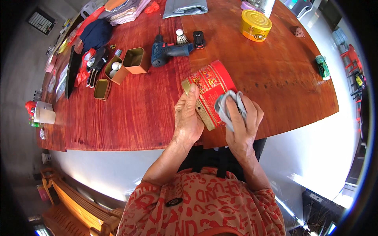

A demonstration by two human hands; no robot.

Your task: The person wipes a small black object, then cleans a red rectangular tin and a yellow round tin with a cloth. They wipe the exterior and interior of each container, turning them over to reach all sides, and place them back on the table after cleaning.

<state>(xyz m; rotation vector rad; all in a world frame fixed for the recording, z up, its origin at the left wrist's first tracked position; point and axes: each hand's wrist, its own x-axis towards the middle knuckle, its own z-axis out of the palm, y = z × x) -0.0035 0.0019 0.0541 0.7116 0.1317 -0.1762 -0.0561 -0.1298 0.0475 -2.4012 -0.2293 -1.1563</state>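
Tilted above the near part of the table is a red and gold tin (209, 84) with ornate printed patterns. My left hand (189, 116) grips its left end, thumb along the gold band and fingers hidden behind it. My right hand (243, 122) is closed on a crumpled grey cloth (228, 107), which presses against the right side of the tin. Beyond the tin lies a blue cordless drill (167, 52) on its side. A white shuttlecock (181, 37) and a black battery pack (199, 39) stand beside the drill.
Open tin boxes (136, 63) sit to the left, one holding white balls (115, 67). A yellow round tin (256, 25) stands at the far right of the wooden table (126, 118). A green crumpled packet (322, 67) lies near the right edge. A wooden bench (75, 200) is behind me on the left.
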